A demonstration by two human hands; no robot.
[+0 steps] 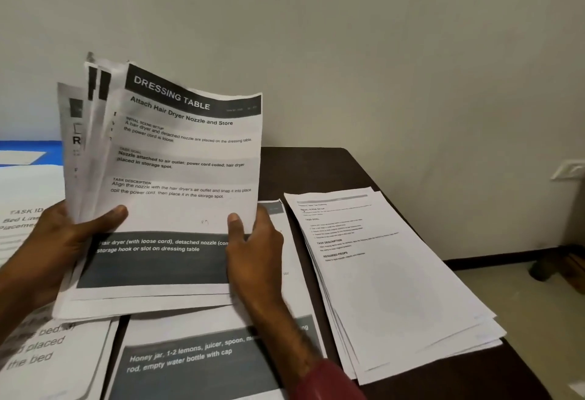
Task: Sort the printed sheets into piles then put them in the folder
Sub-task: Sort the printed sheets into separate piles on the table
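I hold a fanned stack of printed sheets [177, 178] upright above the dark table [316, 171]; the front sheet is headed "DRESSING TABLE". My left hand [57, 247] grips the stack at its lower left, thumb across the front. My right hand [253, 250] pinches the front sheet's lower right edge, thumb on the print. A pile of mostly white sheets [392, 276] lies on the table to the right. Under my hands lies a pile with a dark band reading "Honey jar" [196, 358]. At the lower left lies another pile [53, 355]. A blue folder [28, 149] shows at the far left, mostly hidden.
A plain wall [348, 51] rises behind the table. The table's right edge drops to a pale floor [522, 298]. A white wall socket [566, 170] and a dark furniture leg [544, 268] sit at the far right.
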